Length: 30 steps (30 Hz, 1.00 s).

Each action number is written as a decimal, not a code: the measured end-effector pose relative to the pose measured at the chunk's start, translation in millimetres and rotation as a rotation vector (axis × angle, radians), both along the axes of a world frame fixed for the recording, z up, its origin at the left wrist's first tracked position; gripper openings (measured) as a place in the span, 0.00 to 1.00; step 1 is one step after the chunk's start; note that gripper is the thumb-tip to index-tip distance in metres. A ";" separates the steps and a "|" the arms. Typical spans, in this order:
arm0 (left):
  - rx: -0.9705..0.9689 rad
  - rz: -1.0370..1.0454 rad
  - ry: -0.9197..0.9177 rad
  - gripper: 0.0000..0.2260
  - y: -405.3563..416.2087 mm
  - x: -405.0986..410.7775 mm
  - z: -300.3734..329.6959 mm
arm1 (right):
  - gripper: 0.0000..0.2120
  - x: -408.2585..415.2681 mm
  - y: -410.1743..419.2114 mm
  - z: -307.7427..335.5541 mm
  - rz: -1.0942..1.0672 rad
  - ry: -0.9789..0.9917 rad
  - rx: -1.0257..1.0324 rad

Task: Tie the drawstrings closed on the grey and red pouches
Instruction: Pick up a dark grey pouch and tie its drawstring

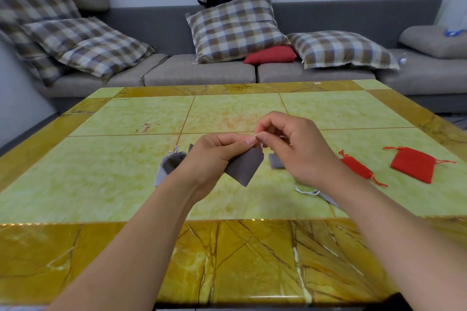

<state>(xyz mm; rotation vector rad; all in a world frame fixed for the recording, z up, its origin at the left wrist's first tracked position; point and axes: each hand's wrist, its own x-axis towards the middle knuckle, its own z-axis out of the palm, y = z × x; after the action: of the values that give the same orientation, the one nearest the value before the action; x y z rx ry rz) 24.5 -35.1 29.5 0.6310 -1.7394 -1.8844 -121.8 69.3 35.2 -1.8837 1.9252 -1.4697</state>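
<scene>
- Both bare forearms reach in from the near edge over a glossy table (pixel 106 184) of pale green marbled tiles with a veined ochre border.
- Farthest left on it lies a soft grey pouch (pixel 168 164), its pale cords bunched at the top, partly hidden by the left wrist.
- Left hand (pixel 212 156) is curled shut, thumb and fingers pinching the neck of a held grey pouch (pixel 243 166), a matte cloth square hanging corner-down above the table.
- Right hand (pixel 294 144), fingers bent, pinches the thin pale drawstring (pixel 257 137) at that pouch's mouth, touching the left thumb tip.
- Another grey piece (pixel 275 160) peeks between the hands; a grey pouch with white cord (pixel 316 193) lies under the right forearm.
- Right of the wrist lie a narrow red pouch (pixel 357 166) and a flat red pouch (pixel 413 164), apart.
- Behind, a grey sofa (pixel 202 70) holds plaid cushions.
</scene>
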 end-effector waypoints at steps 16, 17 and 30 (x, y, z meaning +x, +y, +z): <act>0.044 0.162 0.058 0.13 -4.2 0.5 1.0 | 0.08 -11.9 15.9 8.5 -0.057 -0.129 0.272; -0.024 0.175 0.042 0.13 -4.0 0.4 0.1 | 0.07 -12.3 16.9 9.2 -0.081 -0.025 0.298; -0.415 -0.069 -0.041 0.16 7.4 0.4 -3.4 | 0.03 -4.1 14.2 12.2 0.016 0.050 0.155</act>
<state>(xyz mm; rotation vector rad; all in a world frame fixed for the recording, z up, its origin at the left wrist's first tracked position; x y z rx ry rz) 24.9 -27.7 26.1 0.4547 -2.1181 -1.4908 -125.9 83.4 47.4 -1.8797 1.9771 -1.2413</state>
